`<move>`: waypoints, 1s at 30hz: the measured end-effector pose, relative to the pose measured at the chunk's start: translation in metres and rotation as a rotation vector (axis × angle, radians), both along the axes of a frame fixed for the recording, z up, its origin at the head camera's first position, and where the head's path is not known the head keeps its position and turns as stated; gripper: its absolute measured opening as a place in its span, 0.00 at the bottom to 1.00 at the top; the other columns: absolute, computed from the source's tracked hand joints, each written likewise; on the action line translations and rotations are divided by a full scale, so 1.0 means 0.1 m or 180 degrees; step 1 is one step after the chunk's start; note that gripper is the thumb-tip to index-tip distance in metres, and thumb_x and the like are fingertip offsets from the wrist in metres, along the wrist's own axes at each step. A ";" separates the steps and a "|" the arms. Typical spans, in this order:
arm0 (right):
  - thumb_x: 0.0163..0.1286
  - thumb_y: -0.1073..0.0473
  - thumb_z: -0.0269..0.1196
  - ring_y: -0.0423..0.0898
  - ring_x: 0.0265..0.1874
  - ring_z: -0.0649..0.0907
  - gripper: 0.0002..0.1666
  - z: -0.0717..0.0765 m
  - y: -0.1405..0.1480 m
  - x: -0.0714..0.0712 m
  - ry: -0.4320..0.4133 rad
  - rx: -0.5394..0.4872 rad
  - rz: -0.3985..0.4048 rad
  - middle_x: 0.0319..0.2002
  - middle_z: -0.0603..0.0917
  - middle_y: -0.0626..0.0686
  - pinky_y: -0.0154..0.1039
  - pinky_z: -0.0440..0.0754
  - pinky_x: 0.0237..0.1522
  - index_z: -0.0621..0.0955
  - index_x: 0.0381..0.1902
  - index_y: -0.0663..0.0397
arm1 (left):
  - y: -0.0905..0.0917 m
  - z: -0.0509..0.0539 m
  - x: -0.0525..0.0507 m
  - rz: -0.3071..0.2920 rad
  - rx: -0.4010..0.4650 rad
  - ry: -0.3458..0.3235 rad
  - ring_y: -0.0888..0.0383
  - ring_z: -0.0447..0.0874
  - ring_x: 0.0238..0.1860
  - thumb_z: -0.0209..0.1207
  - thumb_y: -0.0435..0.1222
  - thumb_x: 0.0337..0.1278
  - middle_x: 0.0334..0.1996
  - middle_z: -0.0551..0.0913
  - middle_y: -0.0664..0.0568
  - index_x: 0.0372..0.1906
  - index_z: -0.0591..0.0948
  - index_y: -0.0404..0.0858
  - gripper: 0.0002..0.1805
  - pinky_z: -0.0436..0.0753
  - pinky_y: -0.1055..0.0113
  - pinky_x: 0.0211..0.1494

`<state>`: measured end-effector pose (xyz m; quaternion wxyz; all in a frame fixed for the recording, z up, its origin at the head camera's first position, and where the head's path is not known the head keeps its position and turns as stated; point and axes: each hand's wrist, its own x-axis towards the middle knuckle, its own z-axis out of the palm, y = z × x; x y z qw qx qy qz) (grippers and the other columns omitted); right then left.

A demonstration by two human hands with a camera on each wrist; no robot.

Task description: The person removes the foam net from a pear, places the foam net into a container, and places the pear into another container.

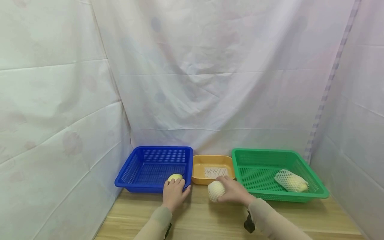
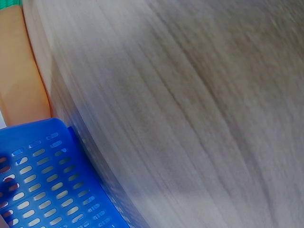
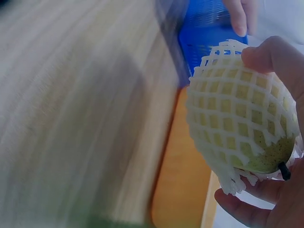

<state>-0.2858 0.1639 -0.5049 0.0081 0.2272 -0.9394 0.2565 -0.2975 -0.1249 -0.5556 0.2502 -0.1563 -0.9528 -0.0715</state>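
My right hand (image 1: 234, 190) holds a pear in a white foam net (image 3: 242, 109) above the table, in front of the orange tray (image 1: 196, 181). In the right wrist view, fingers and thumb lie around the pear, and its dark stem shows past the net's end. My left hand (image 1: 174, 194) reaches over the front rim of the blue basket (image 1: 141, 184), its fingertips at a bare yellow-green pear (image 1: 175, 177). Those fingers partly cover that pear, while the thumb stands apart from it. The left wrist view shows no hand, only basket, tray and table.
A flat white foam net (image 1: 216, 172) lies in the orange tray. On the right, the green basket (image 1: 318, 190) contains a netted yellow-green fruit (image 1: 292, 181). White cloth (image 1: 195, 83) hangs behind and at both sides of the wooden table (image 1: 207, 223).
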 end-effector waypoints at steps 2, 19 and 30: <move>0.40 0.45 0.74 0.45 0.37 0.78 0.46 -0.04 -0.01 0.01 -0.0018 -0.0008 0.0003 0.49 0.77 0.51 0.45 0.77 0.32 0.74 0.60 0.49 | 0.00 0.00 0.00 0.0004 0.0000 -0.0001 0.53 0.72 0.32 0.57 0.56 0.60 0.29 0.77 0.57 0.28 0.75 0.49 0.16 0.71 0.52 0.43; 0.40 0.47 0.73 0.45 0.37 0.78 0.44 -0.34 -0.05 0.08 -0.0394 -0.0289 -0.0021 0.44 0.78 0.49 0.45 0.78 0.32 0.74 0.58 0.52 | 0.00 0.02 0.02 -0.0026 0.0015 0.0099 0.53 0.73 0.32 0.58 0.56 0.59 0.29 0.79 0.56 0.30 0.77 0.48 0.16 0.71 0.52 0.42; 0.38 0.47 0.73 0.44 0.36 0.78 0.44 -0.44 -0.07 0.11 -0.0416 -0.0364 0.0000 0.42 0.78 0.47 0.44 0.78 0.34 0.74 0.57 0.52 | 0.00 0.01 0.02 -0.0020 0.0028 0.0111 0.53 0.73 0.33 0.58 0.56 0.59 0.29 0.78 0.57 0.29 0.76 0.49 0.16 0.71 0.52 0.41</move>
